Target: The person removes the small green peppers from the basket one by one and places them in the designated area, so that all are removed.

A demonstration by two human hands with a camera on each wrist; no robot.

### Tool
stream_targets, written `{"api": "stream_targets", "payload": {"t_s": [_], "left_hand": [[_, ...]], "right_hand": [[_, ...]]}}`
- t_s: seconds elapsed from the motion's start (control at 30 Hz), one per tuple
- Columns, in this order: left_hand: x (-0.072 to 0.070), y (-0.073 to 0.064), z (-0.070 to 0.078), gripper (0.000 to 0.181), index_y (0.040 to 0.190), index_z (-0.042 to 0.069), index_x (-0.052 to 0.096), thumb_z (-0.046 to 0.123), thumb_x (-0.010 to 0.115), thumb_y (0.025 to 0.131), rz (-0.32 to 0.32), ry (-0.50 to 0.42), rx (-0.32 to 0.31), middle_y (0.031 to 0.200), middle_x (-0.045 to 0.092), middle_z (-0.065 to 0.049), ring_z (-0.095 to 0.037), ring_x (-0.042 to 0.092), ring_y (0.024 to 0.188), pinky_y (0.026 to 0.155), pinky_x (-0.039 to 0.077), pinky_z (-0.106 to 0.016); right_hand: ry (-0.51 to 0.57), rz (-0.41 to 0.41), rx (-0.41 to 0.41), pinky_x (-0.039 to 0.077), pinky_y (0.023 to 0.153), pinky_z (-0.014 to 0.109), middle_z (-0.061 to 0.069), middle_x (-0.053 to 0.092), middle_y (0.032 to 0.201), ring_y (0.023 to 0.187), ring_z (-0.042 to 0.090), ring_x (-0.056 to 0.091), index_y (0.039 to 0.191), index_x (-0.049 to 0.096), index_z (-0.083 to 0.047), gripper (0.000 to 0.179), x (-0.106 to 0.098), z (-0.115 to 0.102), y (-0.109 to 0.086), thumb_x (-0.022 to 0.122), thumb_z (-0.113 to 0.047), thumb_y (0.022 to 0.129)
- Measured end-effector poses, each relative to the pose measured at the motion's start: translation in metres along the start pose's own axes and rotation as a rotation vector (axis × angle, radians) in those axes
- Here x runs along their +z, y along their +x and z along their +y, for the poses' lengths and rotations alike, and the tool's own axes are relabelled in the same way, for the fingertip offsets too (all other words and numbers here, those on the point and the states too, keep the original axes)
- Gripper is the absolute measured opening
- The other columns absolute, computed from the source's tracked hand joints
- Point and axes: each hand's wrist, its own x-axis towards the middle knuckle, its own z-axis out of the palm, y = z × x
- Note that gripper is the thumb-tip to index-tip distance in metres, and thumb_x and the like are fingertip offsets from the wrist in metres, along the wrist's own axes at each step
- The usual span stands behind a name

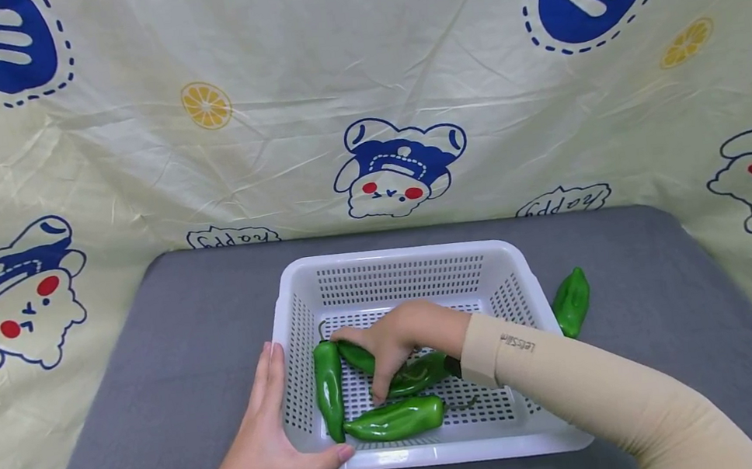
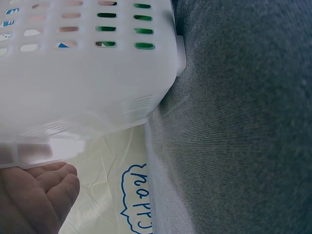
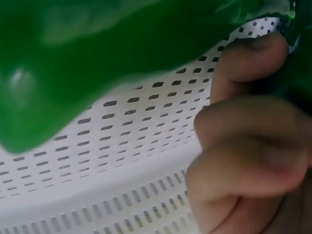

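Note:
A white perforated plastic basket (image 1: 438, 454) stands on the grey table, holding several green peppers. One pepper (image 1: 329, 389) lies lengthwise along the left wall, another pepper (image 1: 399, 419) along the front. My right hand (image 1: 389, 342) reaches into the basket and grips a pepper (image 1: 354, 356) between thumb and fingers; the hand covers part of it. Close beside the thumb lies a further pepper (image 1: 424, 373), partly under the wrist. In the right wrist view, the fingers (image 3: 248, 170) are curled. My left hand (image 1: 267, 435) touches the basket's front left corner, straight fingers on the left rim, thumb on the front rim.
Outside the basket, a green pepper (image 1: 572, 303) lies on the table by the right wall, near the right forearm sleeve (image 1: 576, 374). The grey tabletop (image 1: 172, 353) ends at a printed cream curtain (image 1: 296, 158) behind.

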Motion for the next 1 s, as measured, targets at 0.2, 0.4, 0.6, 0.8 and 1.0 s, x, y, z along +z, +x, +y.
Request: {"api": "stream_targets", "payload": {"t_s": [0.2, 0.4, 0.6, 0.8, 1.0], "left_hand": [[0.000, 0.000, 0.001, 0.138, 0.160, 0.022, -0.006, 0.061, 0.085, 0.064, -0.003, 0.001, -0.006, 0.168, -0.008, -0.007, -0.044, 0.018, 0.149, 0.110, 0.031, -0.066], [0.001, 0.000, 0.001, 0.139, 0.161, 0.021, -0.005, 0.060, 0.086, 0.064, 0.003, 0.005, -0.008, 0.168, -0.006, -0.007, -0.043, 0.018, 0.149, 0.111, 0.030, -0.065], [0.000, -0.001, 0.003, 0.139, 0.160, 0.023, -0.006, 0.060, 0.086, 0.064, -0.009, 0.002, -0.031, 0.168, -0.007, -0.006, -0.043, 0.018, 0.149, 0.111, 0.031, -0.066], [-0.001, -0.002, 0.005, 0.139, 0.160, 0.025, -0.007, 0.061, 0.086, 0.064, -0.017, 0.006, -0.045, 0.168, -0.007, -0.007, -0.044, 0.018, 0.149, 0.109, 0.031, -0.068], [0.000, -0.002, 0.005, 0.139, 0.160, 0.025, -0.007, 0.062, 0.086, 0.064, -0.015, 0.009, -0.039, 0.168, -0.007, -0.006, -0.044, 0.018, 0.149, 0.109, 0.031, -0.068]], "right_hand": [[0.049, -0.014, 0.003, 0.057, 0.060, 0.033, 0.004, 0.044, 0.128, 0.093, 0.019, 0.059, 0.154, 0.009, -0.050, 0.116, 0.001, 0.004, 0.000, 0.088, -0.038, 0.070], [0.055, -0.015, 0.001, 0.057, 0.059, 0.033, 0.006, 0.042, 0.132, 0.092, 0.019, 0.059, 0.153, 0.007, -0.052, 0.115, 0.003, 0.007, -0.002, 0.087, -0.036, 0.072], [0.068, 0.019, 0.047, 0.056, 0.059, 0.032, 0.006, 0.044, 0.128, 0.078, 0.017, 0.060, 0.153, 0.010, -0.053, 0.111, 0.001, 0.013, -0.009, 0.086, -0.038, 0.073], [0.033, 0.092, -0.022, 0.053, 0.090, 0.043, 0.004, 0.048, 0.134, 0.103, 0.017, 0.056, 0.156, 0.012, -0.047, 0.109, -0.001, 0.020, -0.021, 0.084, -0.043, 0.074], [0.029, 0.148, -0.103, 0.044, 0.105, 0.043, 0.001, 0.049, 0.141, 0.115, 0.015, 0.052, 0.157, 0.010, -0.046, 0.110, -0.005, 0.024, -0.038, 0.083, -0.046, 0.074]]}}
